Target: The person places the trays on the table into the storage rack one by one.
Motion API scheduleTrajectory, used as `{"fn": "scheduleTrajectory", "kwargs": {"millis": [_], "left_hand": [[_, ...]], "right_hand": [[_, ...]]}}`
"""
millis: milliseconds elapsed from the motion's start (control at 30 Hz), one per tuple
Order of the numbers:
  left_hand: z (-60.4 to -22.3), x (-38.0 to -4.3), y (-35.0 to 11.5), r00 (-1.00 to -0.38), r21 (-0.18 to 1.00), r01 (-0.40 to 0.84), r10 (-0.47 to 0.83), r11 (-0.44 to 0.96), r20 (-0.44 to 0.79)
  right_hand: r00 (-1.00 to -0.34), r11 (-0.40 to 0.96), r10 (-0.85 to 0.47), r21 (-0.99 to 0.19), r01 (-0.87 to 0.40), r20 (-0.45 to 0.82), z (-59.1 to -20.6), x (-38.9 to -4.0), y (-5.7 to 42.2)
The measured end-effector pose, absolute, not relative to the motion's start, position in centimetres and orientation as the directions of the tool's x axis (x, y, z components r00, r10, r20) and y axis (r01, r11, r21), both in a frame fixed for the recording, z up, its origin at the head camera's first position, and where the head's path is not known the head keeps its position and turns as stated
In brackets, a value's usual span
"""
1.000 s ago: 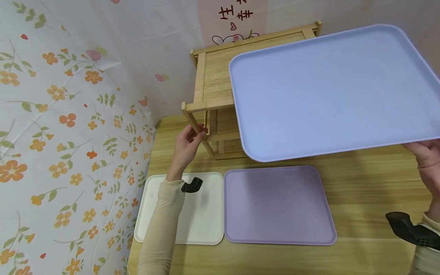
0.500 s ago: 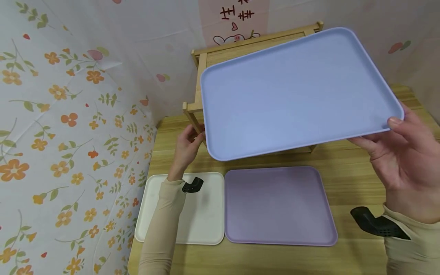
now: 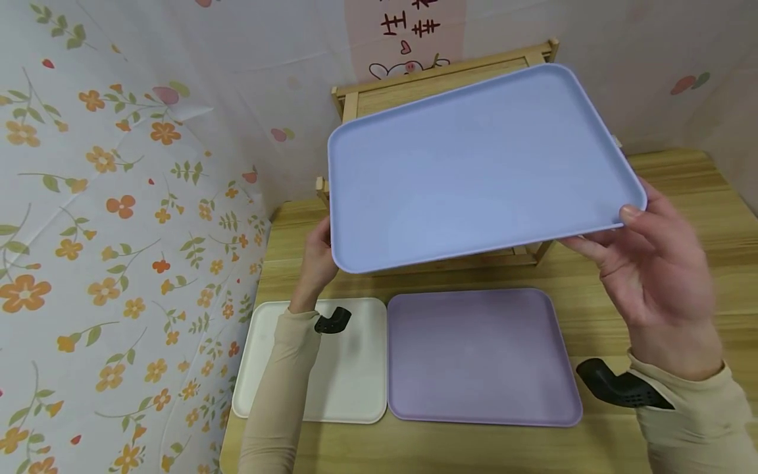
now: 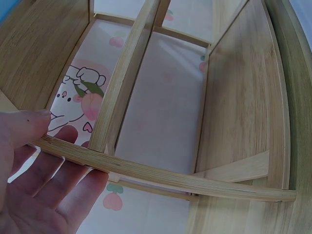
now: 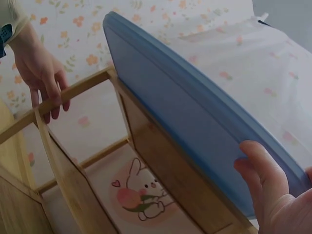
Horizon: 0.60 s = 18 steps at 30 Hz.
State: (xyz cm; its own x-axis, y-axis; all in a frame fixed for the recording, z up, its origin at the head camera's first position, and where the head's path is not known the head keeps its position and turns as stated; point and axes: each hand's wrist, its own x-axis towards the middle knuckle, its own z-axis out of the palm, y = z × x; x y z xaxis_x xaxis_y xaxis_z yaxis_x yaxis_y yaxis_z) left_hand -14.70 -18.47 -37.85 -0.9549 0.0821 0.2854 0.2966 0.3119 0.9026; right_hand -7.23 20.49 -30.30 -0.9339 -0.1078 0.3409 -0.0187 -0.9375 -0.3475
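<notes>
Currently, one blue tray (image 3: 480, 171) is raised in my right hand (image 3: 663, 263), overlapping most of the wooden rack (image 4: 129, 73) as seen from the head view. It is tilted; whether its far edge touches the rack, I cannot tell.

Right grip: thumb on the upper face at the near right corner, fingers beneath — a narrow pinch on the rim. Left grip: my left hand (image 3: 320, 260) is curled around the rack's front left post (image 4: 170, 168), presumably to steady the frame.

For correct handling, I should carry the weight on the lower fingers and use the thumb only as a stop. Caution: support at one corner may let the opposite end dip. Level the tray and square it to the rack with slow wrist rotation; brace the post lightly — pulling could skew the frame.

Observe clearance over the white tray (image 3: 349, 368) and purple tray (image 3: 482, 359), which lie side by side on the table (image 3: 462, 454).
</notes>
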Motion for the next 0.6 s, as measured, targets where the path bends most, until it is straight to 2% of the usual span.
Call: {"fn": "scheduleTrajectory", "kwargs": {"millis": [100,333,467,600], "left_hand": [[-37.0,-14.1,-18.2,-0.946,0.882,0.324,0.084,0.342,0.314],[-35.5,-13.4,-17.5,-0.954,0.873,0.292,0.054,0.390,0.296],[-35.5,-13.4,-17.4,-0.956,0.869,0.280,0.038,0.409,0.290],[-37.1,-14.4,-18.0,-0.959,0.872,0.266,0.024,0.411,0.281]], "right_hand": [[-0.935,-0.944,-0.121,-0.330,0.005,0.332,-30.3,-7.3,20.0],[-0.926,-0.956,-0.152,-0.289,0.049,0.345,-30.5,-7.5,19.6],[-0.934,-0.956,-0.144,-0.290,0.046,0.326,-30.4,-7.6,19.4],[-0.943,-0.952,-0.120,-0.304,0.021,0.309,-30.2,-7.9,19.2]]}}
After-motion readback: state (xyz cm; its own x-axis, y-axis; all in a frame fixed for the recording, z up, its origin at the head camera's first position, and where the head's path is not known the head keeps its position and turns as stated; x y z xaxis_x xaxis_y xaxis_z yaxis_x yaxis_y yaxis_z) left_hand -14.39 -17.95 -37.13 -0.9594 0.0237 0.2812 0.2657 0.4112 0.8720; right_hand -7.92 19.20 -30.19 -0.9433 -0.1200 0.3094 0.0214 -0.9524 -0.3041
